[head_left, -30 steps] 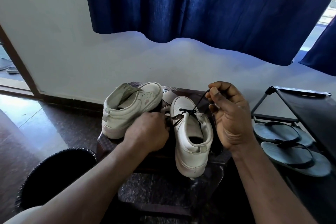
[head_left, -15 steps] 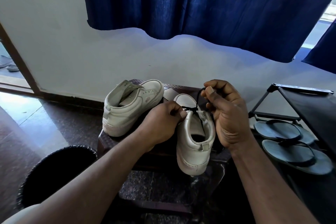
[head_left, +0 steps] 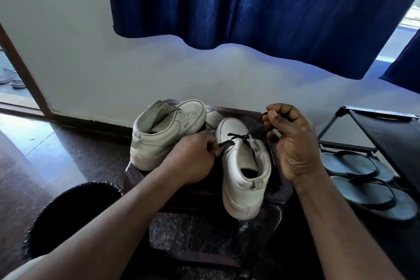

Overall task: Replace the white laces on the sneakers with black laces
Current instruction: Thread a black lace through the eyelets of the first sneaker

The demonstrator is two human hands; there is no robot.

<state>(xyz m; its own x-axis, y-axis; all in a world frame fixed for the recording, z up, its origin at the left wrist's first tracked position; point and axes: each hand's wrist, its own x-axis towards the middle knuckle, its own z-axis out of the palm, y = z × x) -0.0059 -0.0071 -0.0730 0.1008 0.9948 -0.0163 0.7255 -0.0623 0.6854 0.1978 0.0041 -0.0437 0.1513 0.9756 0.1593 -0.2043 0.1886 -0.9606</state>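
Two white sneakers stand on a dark stool [head_left: 276, 198]. The right sneaker [head_left: 244, 173] points away from me and carries a black lace [head_left: 236, 137] across its lowest eyelets. My left hand [head_left: 193, 158] pinches the left end of that lace beside the shoe. My right hand [head_left: 293, 143] holds the other end up and to the right, so the strand runs taut from an eyelet to my fingertips. The left sneaker [head_left: 166, 132] lies turned to the right with no lace in its eyelets.
A black bin [head_left: 68, 216] stands on the floor at lower left. A dark shoe rack [head_left: 391, 141] at the right holds a pair of grey flip-flops [head_left: 366, 179]. A blue curtain [head_left: 261, 2] hangs over the white wall behind the stool.
My left hand went to the shoe's front and then drew back left with its lace end. My right hand stayed raised with the other end. The view shifted a little.
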